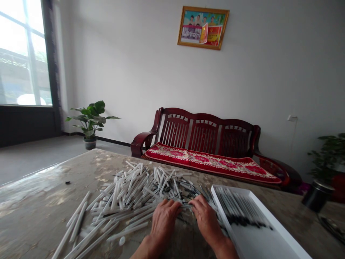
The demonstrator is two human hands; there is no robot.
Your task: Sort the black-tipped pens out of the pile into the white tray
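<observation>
The left hand (164, 225) and right hand (206, 218) rest, fingers bent, at the edge of a heap of white plastic pen tubes (129, 194) on the table (45, 190); I cannot tell if they grip any. Beside them, a white tray (256, 241) holds pens (239, 210) in neat rows.

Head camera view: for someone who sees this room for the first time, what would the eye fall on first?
The large heap of white plastic sticks on the mottled table top draws the eye first, with the left hand and right hand at its near edge. To the right of the hands lies a white tray holding neat rows of dark-tipped sticks. Farther off stands a dark red wooden sofa with a bright red cushion.
</observation>
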